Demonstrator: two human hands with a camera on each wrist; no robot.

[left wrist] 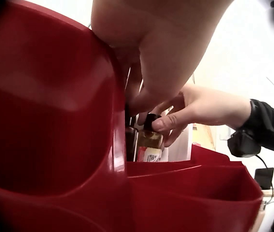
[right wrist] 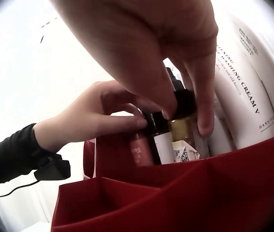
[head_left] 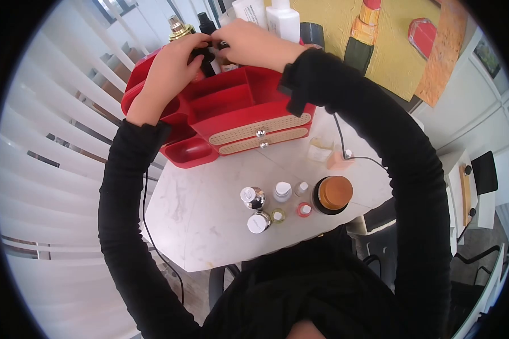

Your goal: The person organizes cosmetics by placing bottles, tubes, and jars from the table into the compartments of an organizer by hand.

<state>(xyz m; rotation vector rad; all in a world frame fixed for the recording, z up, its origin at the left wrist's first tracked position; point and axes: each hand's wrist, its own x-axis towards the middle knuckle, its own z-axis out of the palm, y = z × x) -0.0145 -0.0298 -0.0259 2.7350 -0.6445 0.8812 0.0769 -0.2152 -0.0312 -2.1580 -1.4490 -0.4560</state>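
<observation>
A small amber bottle (right wrist: 184, 137) with a black cap, gold collar and white label stood upright in the back compartment of the red organizer (head_left: 232, 107). Just beside it stood a darker bottle (right wrist: 157, 140), also black-capped and upright.

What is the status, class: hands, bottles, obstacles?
Left hand and right hand both pinch small dark-capped bottles in the red organizer. Tall white tubes crowd close behind.

"CREAM V" on the white tube (right wrist: 245, 92); other label print illegible.
</observation>
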